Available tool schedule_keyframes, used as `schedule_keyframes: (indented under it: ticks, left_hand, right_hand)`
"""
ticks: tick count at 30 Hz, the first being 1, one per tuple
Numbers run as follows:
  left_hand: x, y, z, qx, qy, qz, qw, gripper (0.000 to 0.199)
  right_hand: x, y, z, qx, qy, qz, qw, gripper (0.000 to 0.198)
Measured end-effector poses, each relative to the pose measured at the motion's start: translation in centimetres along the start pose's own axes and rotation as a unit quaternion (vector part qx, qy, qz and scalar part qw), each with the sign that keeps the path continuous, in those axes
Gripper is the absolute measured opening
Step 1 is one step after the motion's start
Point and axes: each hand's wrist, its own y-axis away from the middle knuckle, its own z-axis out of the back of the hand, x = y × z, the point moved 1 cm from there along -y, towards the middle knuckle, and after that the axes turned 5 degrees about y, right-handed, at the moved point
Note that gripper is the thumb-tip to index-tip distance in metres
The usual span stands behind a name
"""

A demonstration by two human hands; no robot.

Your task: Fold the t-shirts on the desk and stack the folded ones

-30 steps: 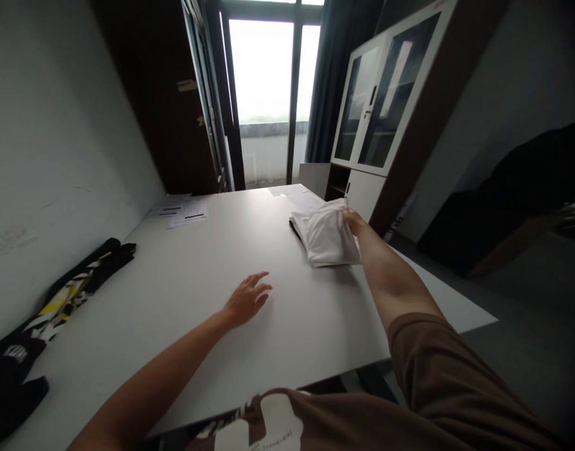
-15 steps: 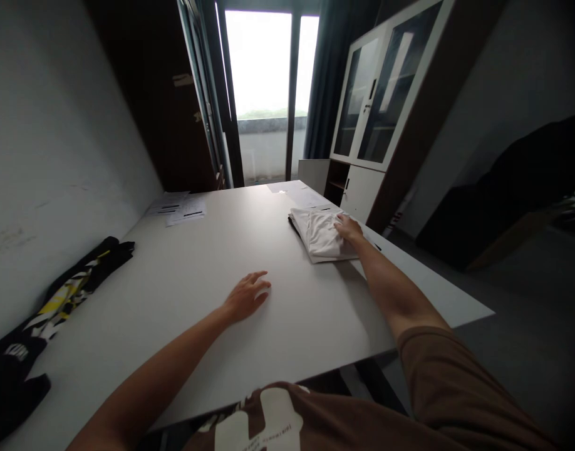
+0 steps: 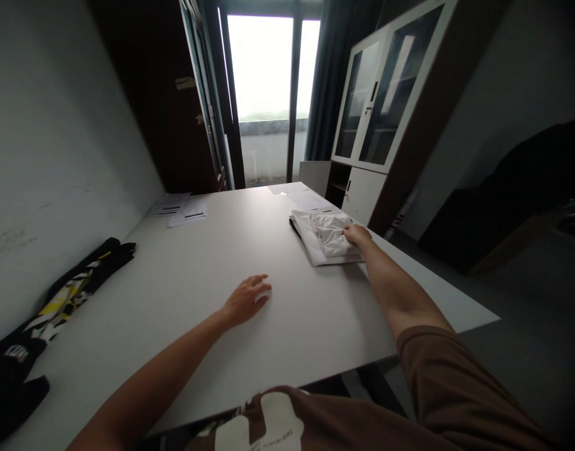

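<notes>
A folded white garment lies at the right side of the white table, on top of what looks like more folded cloth with a dark edge at its left. My right hand is closed on the garment's right part, and the fabric bunches in creases beside the fingers. What kind of garment it is cannot be made out. My left hand rests palm down on the bare tabletop, fingers apart, holding nothing. It is to the left of the garment and nearer to me.
Black clothing with yellow and white patterning lies along the left wall. Printed sheets with dark pens or strips are at the far left, and more paper sits behind the garment. A glass-door cabinet stands beyond the right edge.
My right hand has gone from lying flat on the garment to gripping it, moving slightly right. The top layer has shifted right and wrinkled. My left hand stays in place.
</notes>
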Motion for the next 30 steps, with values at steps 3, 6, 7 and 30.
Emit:
schedule_keyframes:
  ticks: [3,6,7,30]
  left_hand:
    - [0.1,0.0,0.0,0.001,-0.003,0.001,1.0,0.028]
    - [0.1,0.0,0.0,0.005,-0.005,0.002,1.0,0.028]
    - [0.0,0.0,0.0,0.006,-0.006,0.002,1.0,0.028]
    - [-0.1,0.0,0.1,0.011,-0.005,0.007,1.0,0.03]
  right_hand:
    - [0.7,0.7,-0.3,0.037,0.022,-0.021,0.999,0.042]
    - [1.7,1.2,0.5,0.029,0.044,-0.031,0.998,0.044]
    - [2.2,1.5,0.9,0.008,0.052,-0.026,0.998,0.045]
    - [5.4,5.9,2.4,0.092,0.047,0.194,0.976,0.026]
